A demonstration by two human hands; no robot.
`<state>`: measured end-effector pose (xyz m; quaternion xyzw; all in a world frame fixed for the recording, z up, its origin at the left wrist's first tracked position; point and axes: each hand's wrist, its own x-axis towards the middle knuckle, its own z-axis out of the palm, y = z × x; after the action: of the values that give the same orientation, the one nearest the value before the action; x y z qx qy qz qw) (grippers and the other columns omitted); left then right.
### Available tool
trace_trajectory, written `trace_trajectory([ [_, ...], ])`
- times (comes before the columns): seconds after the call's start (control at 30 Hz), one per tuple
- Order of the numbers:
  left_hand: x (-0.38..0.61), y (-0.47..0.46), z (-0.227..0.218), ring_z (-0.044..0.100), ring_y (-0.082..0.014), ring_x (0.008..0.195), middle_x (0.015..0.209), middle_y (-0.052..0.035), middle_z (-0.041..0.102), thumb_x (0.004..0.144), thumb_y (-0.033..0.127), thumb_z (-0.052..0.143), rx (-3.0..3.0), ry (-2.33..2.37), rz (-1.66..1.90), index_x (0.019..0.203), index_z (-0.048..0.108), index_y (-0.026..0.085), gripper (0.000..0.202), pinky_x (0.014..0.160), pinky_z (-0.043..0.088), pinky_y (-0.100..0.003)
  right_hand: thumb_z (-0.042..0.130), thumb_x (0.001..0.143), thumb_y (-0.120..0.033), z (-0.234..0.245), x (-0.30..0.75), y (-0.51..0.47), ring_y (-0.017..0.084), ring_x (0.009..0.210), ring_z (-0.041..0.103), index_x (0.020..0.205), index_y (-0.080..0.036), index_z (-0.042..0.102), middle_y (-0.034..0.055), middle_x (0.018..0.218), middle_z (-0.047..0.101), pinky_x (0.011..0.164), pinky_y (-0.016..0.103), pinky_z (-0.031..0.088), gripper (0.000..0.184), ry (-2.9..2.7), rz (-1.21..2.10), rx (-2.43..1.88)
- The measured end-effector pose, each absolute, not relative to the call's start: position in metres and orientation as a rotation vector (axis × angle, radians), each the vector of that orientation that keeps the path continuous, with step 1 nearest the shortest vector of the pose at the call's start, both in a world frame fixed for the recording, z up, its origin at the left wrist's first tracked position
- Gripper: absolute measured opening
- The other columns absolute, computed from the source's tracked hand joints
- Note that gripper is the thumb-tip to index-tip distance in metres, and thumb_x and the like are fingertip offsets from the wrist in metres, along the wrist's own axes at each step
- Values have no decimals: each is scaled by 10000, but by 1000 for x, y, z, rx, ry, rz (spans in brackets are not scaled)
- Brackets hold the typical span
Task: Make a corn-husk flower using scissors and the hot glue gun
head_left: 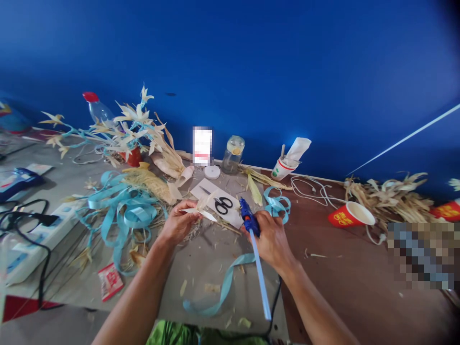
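My left hand point(178, 222) is closed on a pale corn-husk petal point(201, 213), pinching it above the grey table point(201, 261). My right hand point(272, 239) grips a blue hot glue gun point(249, 219), its nozzle pointing toward the husk piece. A long translucent glue stick point(260, 275) sticks out of the gun's back toward me. Black scissors point(223, 205) lie on a white paper just beyond both hands.
Light blue ribbon point(124, 211) lies tangled at the left, with another strip point(219, 294) near me. A husk-flower branch point(129, 122), a glass jar point(233, 154), paper cups point(350, 214), dried husks point(391, 199), white cable point(311, 187) and a power strip point(32, 244) surround the work spot.
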<state>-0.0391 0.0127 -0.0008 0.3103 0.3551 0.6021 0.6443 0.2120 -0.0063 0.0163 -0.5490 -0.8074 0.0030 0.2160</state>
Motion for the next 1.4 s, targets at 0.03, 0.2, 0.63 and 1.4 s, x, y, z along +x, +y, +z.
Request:
trace_trajectory([
  [0.03,-39,13,0,555,-90,483,577,-10,651,474,253,808,703,809,1371,653,614,152,283,465,375,-183,516,813,-315,14,212,-6,230,857,550,857,-155,533,86,886,589,742,343,332,167,-2253,-14,-1561],
  [0.2,-38,11,3,523,-80,470,589,-9,646,494,223,788,711,832,1365,651,606,145,253,457,359,-190,547,774,-262,2,211,-5,244,910,538,928,-140,526,104,967,576,782,363,320,198,-2356,6,-1665],
  [0.63,-33,11,2,537,-96,526,613,-5,651,494,198,779,765,825,1374,638,635,154,208,520,378,-216,524,818,-220,36,187,-5,175,848,545,1033,-190,582,77,988,567,795,331,410,226,-2071,639,-1283],
  [1.4,-23,8,-7,495,-83,536,575,17,581,609,265,750,801,847,1345,682,615,150,192,532,360,-206,548,798,-229,26,109,0,175,897,540,828,-227,670,50,916,564,824,316,444,125,-1435,1144,-894],
])
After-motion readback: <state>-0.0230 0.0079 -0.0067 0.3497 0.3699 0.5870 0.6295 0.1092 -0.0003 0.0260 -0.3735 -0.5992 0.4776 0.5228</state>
